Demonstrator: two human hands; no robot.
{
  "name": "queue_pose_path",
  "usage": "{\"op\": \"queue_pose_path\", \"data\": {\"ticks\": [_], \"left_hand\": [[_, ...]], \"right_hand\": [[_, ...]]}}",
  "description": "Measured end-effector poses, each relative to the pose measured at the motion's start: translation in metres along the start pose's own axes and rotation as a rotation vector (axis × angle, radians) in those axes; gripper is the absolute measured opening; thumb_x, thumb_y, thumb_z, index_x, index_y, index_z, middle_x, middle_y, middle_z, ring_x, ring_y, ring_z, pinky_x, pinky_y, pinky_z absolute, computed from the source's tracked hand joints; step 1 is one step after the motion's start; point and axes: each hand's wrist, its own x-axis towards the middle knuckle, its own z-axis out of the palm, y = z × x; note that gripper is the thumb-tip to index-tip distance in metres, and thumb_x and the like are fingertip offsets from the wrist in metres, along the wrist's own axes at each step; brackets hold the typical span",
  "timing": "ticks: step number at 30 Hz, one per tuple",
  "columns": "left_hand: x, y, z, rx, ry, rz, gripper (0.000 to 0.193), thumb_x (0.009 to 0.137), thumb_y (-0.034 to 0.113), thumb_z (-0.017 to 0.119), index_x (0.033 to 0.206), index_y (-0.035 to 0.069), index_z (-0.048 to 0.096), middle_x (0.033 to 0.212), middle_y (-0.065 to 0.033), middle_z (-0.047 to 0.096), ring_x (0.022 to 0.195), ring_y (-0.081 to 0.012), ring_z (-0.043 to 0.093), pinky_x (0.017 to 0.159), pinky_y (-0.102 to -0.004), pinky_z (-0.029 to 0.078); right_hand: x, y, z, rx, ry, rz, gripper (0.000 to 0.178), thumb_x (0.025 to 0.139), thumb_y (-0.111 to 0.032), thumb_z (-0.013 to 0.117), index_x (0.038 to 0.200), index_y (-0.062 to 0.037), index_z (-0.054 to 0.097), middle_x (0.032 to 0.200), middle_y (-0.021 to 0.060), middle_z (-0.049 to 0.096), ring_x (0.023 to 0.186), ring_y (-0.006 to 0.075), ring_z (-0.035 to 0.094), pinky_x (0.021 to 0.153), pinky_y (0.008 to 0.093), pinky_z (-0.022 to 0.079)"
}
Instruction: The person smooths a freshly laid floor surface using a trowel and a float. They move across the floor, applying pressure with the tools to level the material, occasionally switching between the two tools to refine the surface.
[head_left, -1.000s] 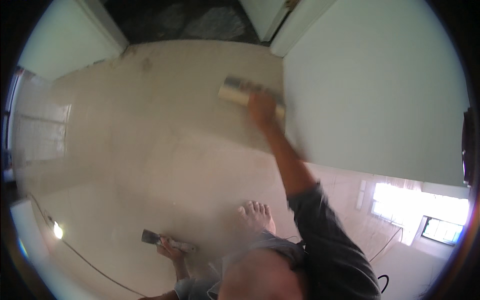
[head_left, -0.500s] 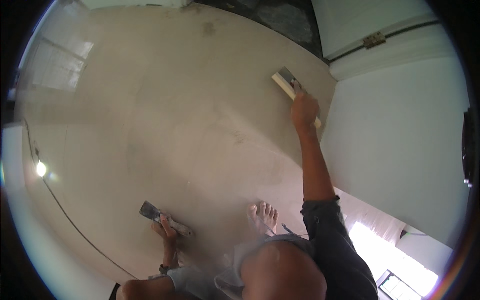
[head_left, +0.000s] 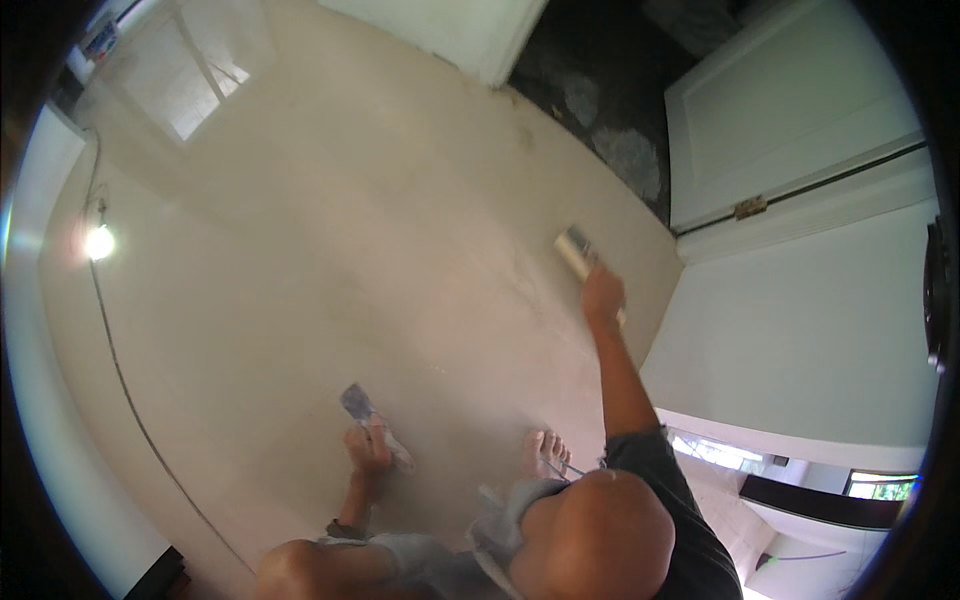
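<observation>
Stretched out ahead to the right, my right hand [head_left: 603, 297] is closed around a plastering trowel [head_left: 573, 252] with a pale edge and a grey plate. The trowel lies at the smooth beige floor [head_left: 260, 310], a little left of the white wall, its near end partly hidden by my hand. Lower and to the left, my left hand [head_left: 367, 450] grips a putty knife [head_left: 356, 402], its wide grey blade pointing forward and its worn handle reaching back past the fingers. The putty knife looks held above the floor, beside my bare foot [head_left: 548, 452].
The white wall [head_left: 790, 330] runs along the right side. A hinged white door [head_left: 790, 130] stands beside a doorway with dark, patchy flooring [head_left: 600, 110]. On the left, a lit bulb [head_left: 100, 242] hangs on a cable [head_left: 130, 400] that trails across the floor.
The view has shifted, showing more of the doorway. My right hand has moved the trowel slightly left, away from the wall corner. My left hand has shifted right, and its putty knife points more forward.
</observation>
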Motion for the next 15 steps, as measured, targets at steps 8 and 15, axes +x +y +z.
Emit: {"op": "queue_pose_path", "data": {"ticks": [8,15], "left_hand": [[-0.010,-0.045,-0.037,-0.906,-0.240,-0.943,0.029,0.112,0.020,0.051,0.102,-0.001,0.068,0.090,-0.0139,0.070,0.080,-0.0245,0.066,0.071,-0.0388,0.050],[0.203,-0.132,-0.161,-0.923,-0.584,-0.812,0.047,0.113,0.041,0.050,0.090,0.003,0.065,0.073,-0.0004,0.062,0.064,-0.0111,0.055,0.058,-0.0305,0.044]], "right_hand": [[0.001,0.039,0.052,0.094,0.207,-0.203,0.027,0.096,-0.018,0.062,0.122,-0.0133,0.070,0.117,0.0160,0.076,0.103,0.0314,0.076,0.086,0.0522,0.059],[-0.088,-0.092,0.054,-0.158,0.292,-0.372,0.070,0.098,-0.019,0.061,0.164,-0.0127,0.039,0.158,0.0214,0.050,0.131,0.0477,0.060,0.085,0.0561,0.061]]}}
